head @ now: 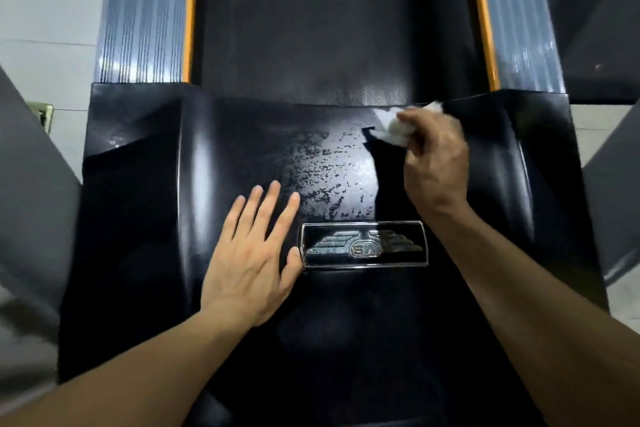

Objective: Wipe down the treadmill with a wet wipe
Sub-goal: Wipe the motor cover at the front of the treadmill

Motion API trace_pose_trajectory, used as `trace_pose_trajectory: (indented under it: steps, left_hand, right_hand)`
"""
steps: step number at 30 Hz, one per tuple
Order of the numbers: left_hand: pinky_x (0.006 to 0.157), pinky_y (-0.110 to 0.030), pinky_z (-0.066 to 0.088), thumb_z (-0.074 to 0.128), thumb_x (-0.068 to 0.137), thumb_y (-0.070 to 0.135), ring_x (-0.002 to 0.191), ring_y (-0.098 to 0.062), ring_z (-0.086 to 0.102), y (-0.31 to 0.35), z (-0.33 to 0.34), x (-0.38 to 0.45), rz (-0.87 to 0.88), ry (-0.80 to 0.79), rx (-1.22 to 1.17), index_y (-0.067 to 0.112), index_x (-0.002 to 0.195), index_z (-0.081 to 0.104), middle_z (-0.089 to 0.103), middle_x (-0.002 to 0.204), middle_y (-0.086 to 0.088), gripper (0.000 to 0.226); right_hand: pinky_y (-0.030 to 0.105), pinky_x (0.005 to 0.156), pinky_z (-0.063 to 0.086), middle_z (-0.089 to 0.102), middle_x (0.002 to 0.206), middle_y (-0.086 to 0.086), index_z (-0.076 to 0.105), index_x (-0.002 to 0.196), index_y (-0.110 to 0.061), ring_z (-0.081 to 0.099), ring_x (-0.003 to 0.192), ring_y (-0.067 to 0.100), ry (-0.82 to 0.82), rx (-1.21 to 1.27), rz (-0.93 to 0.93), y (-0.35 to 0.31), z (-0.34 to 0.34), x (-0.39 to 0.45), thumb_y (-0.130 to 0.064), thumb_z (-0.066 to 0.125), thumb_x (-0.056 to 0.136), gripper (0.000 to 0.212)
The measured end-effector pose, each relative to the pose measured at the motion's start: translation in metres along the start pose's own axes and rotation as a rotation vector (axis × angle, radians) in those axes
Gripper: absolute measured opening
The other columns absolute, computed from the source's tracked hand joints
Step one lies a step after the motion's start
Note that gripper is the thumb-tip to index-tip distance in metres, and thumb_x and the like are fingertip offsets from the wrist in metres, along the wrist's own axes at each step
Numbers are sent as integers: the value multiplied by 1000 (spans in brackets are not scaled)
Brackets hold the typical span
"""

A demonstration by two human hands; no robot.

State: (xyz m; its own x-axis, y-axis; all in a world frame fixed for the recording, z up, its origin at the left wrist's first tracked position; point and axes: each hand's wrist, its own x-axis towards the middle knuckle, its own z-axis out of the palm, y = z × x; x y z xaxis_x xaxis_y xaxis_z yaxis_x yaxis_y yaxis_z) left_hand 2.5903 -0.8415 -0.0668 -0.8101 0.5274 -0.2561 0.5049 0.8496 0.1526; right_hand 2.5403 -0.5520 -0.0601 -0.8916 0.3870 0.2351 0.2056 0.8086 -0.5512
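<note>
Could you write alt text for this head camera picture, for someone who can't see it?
A person's right hand holds a white wet wipe against a treadmill's black motor cover, beside a streaky patch. Their left hand rests flat beside a winged badge; the belt stretches ahead.

The right hand (434, 156) hides much of the wet wipe (391, 125); the belt (332, 28) runs off the top edge.
</note>
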Motion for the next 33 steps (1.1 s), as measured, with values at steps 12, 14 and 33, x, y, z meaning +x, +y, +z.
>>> trace_pose_trajectory:
  steps: [12, 14, 33]
  left_hand:
    - [123, -56, 24, 42, 94, 41, 155, -36, 22, 0, -2, 5, 17, -22, -9, 7, 154, 42, 32, 162, -21, 70]
    - [122, -57, 26, 44, 93, 40, 153, -39, 26, -1, -2, 5, 24, -9, -18, 4, 148, 50, 40, 157, -24, 66]
    - [125, -54, 20, 39, 96, 44, 158, -31, 15, 1, -4, 4, 5, -18, -19, 16, 163, 21, 16, 170, -14, 74]
  right_hand:
    - [41, 124, 18, 35, 158, 22, 51, 146, -13, 26, 149, 37, -587, 76, -126, -107, 106, -9, -17, 52, 99, 48]
    - [38, 125, 14, 34, 161, 17, 48, 149, -15, 25, 151, 32, -627, 88, -188, -119, 112, -10, -18, 52, 100, 50]
    - [32, 105, 44, 63, 130, 13, 74, 118, -11, 58, 118, 27, -138, -37, -4, 12, 32, 1, -23, 55, 100, 28]
